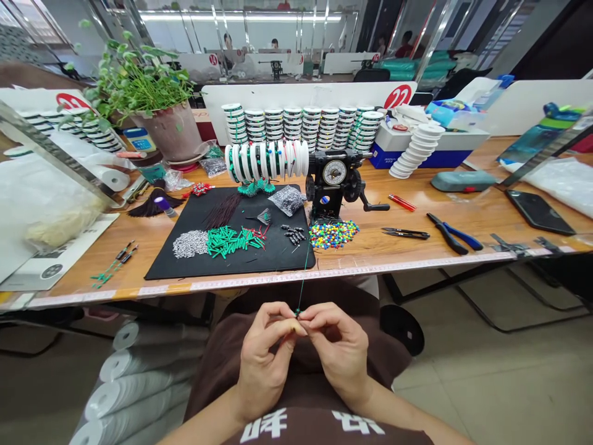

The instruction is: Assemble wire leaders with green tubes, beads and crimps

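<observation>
Above my lap, just in front of the table edge, both hands meet with their fingertips close together. My left hand [269, 355] is closed in a pinch on a thin green line [303, 287]. Pinching the same line from the other side is my right hand [340, 349]. A small dark green bit [297, 312] sits on the line at the fingertips, too small to name. From there the line runs taut up toward the black winding machine [333, 179] with its dial and crank. White spools [266, 162] wound with line are lined up on the machine's shaft.
A black mat [185, 213] bears green tubes [231, 242], small grey pieces [189, 245] and a bag. Coloured beads [334, 235], thread snips [405, 233], pliers [451, 233] and a phone [540, 211] lie rightward. Behind are stacked spools [282, 127] and a potted plant [162, 133].
</observation>
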`<state>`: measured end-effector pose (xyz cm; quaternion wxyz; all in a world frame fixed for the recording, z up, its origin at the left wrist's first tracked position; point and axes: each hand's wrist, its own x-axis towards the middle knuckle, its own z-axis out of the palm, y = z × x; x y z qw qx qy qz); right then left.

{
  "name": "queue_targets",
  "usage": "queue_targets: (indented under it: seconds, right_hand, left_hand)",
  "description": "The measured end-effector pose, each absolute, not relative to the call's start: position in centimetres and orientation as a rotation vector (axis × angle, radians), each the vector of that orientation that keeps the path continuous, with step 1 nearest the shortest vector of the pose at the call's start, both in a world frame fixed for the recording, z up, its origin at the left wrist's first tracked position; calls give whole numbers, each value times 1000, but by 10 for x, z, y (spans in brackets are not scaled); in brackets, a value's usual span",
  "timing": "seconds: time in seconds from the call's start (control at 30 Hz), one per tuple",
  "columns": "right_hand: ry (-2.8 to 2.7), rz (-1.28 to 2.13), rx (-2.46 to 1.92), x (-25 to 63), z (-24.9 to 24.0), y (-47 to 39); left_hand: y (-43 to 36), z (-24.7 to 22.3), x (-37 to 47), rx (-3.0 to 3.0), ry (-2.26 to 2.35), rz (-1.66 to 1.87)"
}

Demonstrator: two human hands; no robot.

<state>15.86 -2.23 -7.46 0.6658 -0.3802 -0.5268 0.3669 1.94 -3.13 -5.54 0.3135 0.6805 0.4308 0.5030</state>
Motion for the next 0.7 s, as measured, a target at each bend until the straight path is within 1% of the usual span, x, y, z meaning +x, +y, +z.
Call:
queue_targets:
  seconds: [0.27,0.5,0.7]
  right_hand:
    - [-1197,850,-839,159,-73,-22]
    - [-1171,1021,-806,159,-74,-22]
    - [-1073,982,-825,155,-76,-21]
  left_hand:
    - [-32,-51,20,1751,1155,1323]
    - [-33,-55,19,1710,1155,1320]
    - [-32,-54,20,1719,1166,1328]
